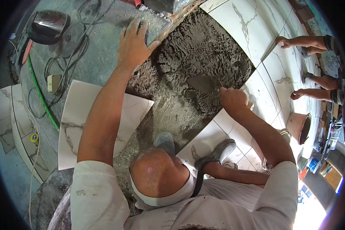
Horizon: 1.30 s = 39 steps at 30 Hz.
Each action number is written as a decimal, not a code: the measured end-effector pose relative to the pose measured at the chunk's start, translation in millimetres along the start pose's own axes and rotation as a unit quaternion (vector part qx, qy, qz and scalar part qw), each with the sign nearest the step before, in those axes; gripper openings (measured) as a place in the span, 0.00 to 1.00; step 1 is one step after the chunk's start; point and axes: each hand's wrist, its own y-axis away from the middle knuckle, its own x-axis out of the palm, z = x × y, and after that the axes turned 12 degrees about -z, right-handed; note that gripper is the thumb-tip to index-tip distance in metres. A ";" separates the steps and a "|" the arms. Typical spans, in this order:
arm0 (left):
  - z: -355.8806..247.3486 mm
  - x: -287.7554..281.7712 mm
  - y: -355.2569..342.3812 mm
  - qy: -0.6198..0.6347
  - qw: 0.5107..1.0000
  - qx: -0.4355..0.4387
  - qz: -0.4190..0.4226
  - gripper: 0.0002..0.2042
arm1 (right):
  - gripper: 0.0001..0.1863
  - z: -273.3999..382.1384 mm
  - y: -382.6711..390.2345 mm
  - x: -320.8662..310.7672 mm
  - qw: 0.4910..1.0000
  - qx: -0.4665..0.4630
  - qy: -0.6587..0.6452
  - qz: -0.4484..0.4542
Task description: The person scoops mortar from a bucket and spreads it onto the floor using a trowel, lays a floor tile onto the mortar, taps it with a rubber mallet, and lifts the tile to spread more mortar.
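Note:
My left hand (136, 44) lies with fingers spread on the grey concrete at the edge of a patch of wet, lumpy mortar (188, 46). My right hand (234, 99) grips a trowel, its handle mostly hidden by my fingers and its blade (203, 83) flat in the mortar. Beside my left forearm, a loose white marble-look tile (76, 105) lies on the ground. Matching tiles (241, 23) border the mortar on the right and upper right.
At left are coiled cables (84, 46), a green hose (40, 92), a dark container (50, 27) and a yellow tape measure (34, 138). On the right, other people's arms (306, 42) and legs show, with a clay pot (299, 128). My shoe (222, 151) rests on tiles below.

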 end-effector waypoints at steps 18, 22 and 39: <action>-0.3 -2.3 -1.3 -0.002 1.000 0.008 -0.015 0.35 | 0.09 17.6 0.6 -0.5 0.995 -0.081 -0.027 -0.045; 0.2 -2.7 -2.3 -0.007 1.000 0.012 -0.017 0.35 | 0.09 36.7 -38.5 15.2 0.992 -0.097 -0.068 -0.040; -4.3 -7.7 -8.1 0.022 1.000 0.009 0.008 0.35 | 0.12 6.2 -108.1 16.4 0.978 0.126 -0.107 -0.125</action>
